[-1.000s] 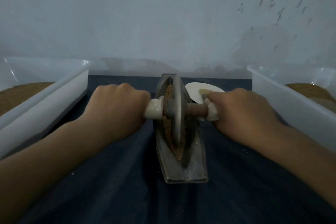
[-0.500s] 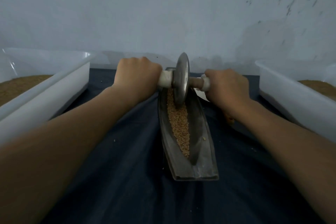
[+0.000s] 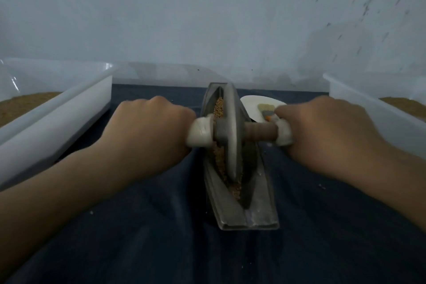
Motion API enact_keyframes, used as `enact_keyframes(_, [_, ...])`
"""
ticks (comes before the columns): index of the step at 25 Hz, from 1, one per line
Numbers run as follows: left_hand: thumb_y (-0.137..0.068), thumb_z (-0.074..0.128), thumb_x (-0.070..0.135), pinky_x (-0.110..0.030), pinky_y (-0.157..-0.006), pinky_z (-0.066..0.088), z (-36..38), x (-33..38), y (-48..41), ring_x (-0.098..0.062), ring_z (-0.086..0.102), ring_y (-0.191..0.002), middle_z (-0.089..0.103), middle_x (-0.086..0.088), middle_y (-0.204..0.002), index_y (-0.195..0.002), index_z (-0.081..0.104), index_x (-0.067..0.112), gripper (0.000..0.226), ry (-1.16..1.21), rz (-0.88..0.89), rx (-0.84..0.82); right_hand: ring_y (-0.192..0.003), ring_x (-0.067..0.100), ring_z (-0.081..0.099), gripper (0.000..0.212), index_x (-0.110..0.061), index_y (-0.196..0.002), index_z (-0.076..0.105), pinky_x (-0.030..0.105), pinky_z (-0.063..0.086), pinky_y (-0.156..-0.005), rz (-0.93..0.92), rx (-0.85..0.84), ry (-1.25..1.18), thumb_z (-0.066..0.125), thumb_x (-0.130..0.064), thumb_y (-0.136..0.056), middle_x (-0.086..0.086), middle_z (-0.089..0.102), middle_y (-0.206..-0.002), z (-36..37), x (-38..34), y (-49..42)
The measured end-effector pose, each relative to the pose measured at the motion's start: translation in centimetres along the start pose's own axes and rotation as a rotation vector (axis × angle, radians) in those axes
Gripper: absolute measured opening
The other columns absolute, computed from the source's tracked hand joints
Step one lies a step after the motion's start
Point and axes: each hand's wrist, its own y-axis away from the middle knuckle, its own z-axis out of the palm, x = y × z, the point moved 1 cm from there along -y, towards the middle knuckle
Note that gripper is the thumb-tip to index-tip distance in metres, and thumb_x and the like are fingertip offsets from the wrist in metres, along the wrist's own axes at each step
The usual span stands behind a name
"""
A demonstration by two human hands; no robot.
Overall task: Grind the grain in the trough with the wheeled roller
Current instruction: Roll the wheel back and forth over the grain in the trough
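Note:
A narrow grey metal trough [image 3: 260,212] lies lengthwise on a dark blue cloth in the middle of the view. Brown grain [image 3: 219,108] fills its groove. The wheeled roller [image 3: 231,131], a grey metal disc on a wooden axle with white-wrapped ends, stands in the groove around the trough's middle. My left hand [image 3: 149,131] grips the left end of the axle. My right hand [image 3: 322,131] grips the right end. Most of the grain under the disc is hidden.
A white plastic bin [image 3: 69,108] holding brown grain stands at the left, and another white bin [image 3: 359,104] with grain at the right. A white plate [image 3: 255,106] with a small brush lies behind the trough. A pale wall rises just beyond the cloth.
The roller went from the trough's middle to its far end, then came back toward me to the middle. Both hands kept their grip on the axle.

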Motion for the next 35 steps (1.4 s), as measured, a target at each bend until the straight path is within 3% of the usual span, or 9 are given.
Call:
enact_keyframes(5, [-0.087, 0.056, 0.038, -0.033, -0.058, 0.038, 5.9, -0.7, -6.8, -0.034, 0.063, -0.073, 0.056, -0.004, -0.075, -0.086, 0.061, 0.025, 0.014, 0.029, -0.150, -0.003, -0.061, 0.024, 0.044, 0.022, -0.028, -0.078, 0.049, 0.025, 0.018, -0.049, 0.157, -0.001, 0.007, 0.066, -0.015, -0.080, -0.004, 0.039, -0.062, 4.4, -0.8, -7.7])
enact_keyframes(11, [-0.083, 0.063, 0.037, -0.029, -0.050, 0.027, 3.5, -0.1, -3.3, -0.026, 0.043, -0.051, 0.039, 0.003, -0.060, -0.073, 0.045, 0.027, 0.023, 0.023, -0.086, 0.025, -0.063, 0.025, 0.050, 0.015, -0.031, -0.085, 0.055, 0.027, 0.024, -0.049, 0.037, 0.009, -0.057, 0.068, -0.024, -0.080, -0.006, 0.046, -0.065, 2.1, -0.4, -3.8])
enact_keyframes(16, [-0.057, 0.078, 0.038, -0.018, -0.051, 0.014, -1.1, -0.4, 1.5, -0.018, 0.021, -0.042, 0.032, 0.003, -0.048, -0.063, 0.043, 0.026, 0.037, 0.030, 0.034, 0.111, -0.045, 0.025, 0.046, 0.042, -0.048, -0.076, 0.024, 0.028, 0.036, -0.044, -0.053, 0.021, -0.088, 0.066, -0.044, -0.072, -0.007, 0.041, -0.053, -1.3, 0.5, 2.1])
enact_keyframes(19, [-0.065, 0.072, 0.040, -0.020, -0.049, 0.014, 0.3, 0.1, -0.1, -0.016, 0.016, -0.043, 0.020, 0.008, -0.054, -0.064, 0.041, 0.029, 0.033, -0.024, -0.021, 0.005, -0.045, 0.025, 0.043, 0.043, -0.042, -0.075, 0.029, 0.022, 0.024, -0.045, 0.004, 0.042, -0.013, 0.072, -0.037, -0.068, -0.007, 0.038, -0.053, 0.0, 0.3, 0.3])
enact_keyframes(23, [-0.088, 0.058, 0.035, -0.034, -0.056, 0.035, 4.3, 0.0, -5.8, -0.029, 0.056, -0.065, 0.052, -0.003, -0.073, -0.089, 0.063, 0.025, 0.012, -0.063, -0.150, -0.057, -0.062, 0.025, 0.051, 0.008, -0.026, -0.087, 0.059, 0.025, 0.021, -0.048, 0.130, 0.047, -0.025, 0.066, -0.026, -0.084, -0.003, 0.050, -0.066, 4.7, -0.2, -6.3])
enact_keyframes(26, [-0.090, 0.058, 0.035, -0.036, -0.061, 0.037, 4.4, 0.0, -8.1, -0.035, 0.064, -0.081, 0.061, -0.008, -0.088, -0.098, 0.065, 0.022, 0.016, -0.069, -0.154, -0.090, -0.067, 0.027, 0.054, 0.008, -0.023, -0.090, 0.058, 0.027, 0.025, -0.049, 0.155, 0.068, -0.060, 0.061, -0.017, -0.084, 0.000, 0.055, -0.071, 5.7, 0.1, -8.0])
enact_keyframes(29, [-0.087, 0.060, 0.037, -0.033, -0.057, 0.034, 2.7, 0.3, -5.2, -0.027, 0.055, -0.064, 0.052, -0.001, -0.074, -0.086, 0.058, 0.028, 0.009, -0.045, -0.120, -0.096, -0.065, 0.024, 0.048, 0.015, -0.029, -0.083, 0.050, 0.027, 0.023, -0.048, 0.087, 0.019, -0.069, 0.064, -0.027, -0.084, -0.006, 0.048, -0.068, 4.0, 0.2, -4.9])
enact_keyframes(32, [-0.069, 0.067, 0.040, -0.024, -0.046, 0.025, 0.1, 0.1, -0.3, -0.015, 0.020, -0.042, 0.022, 0.009, -0.055, -0.067, 0.040, 0.031, 0.028, -0.023, -0.033, -0.003, -0.054, 0.025, 0.049, 0.036, -0.040, -0.078, 0.032, 0.027, 0.029, -0.045, -0.026, 0.029, -0.055, 0.068, -0.039, -0.077, -0.007, 0.046, -0.060, 0.6, 0.4, -0.1])
enact_keyframes(35, [-0.055, 0.065, 0.046, -0.019, -0.043, 0.027, -1.0, -0.8, 1.2, -0.019, 0.023, -0.036, 0.018, 0.009, -0.055, -0.062, 0.048, 0.032, 0.023, 0.021, 0.036, 0.085, -0.045, 0.025, 0.047, 0.043, -0.049, -0.078, 0.022, 0.031, 0.039, -0.043, -0.067, 0.036, -0.091, 0.064, -0.047, -0.071, -0.007, 0.041, -0.053, -1.1, 0.8, 2.0])
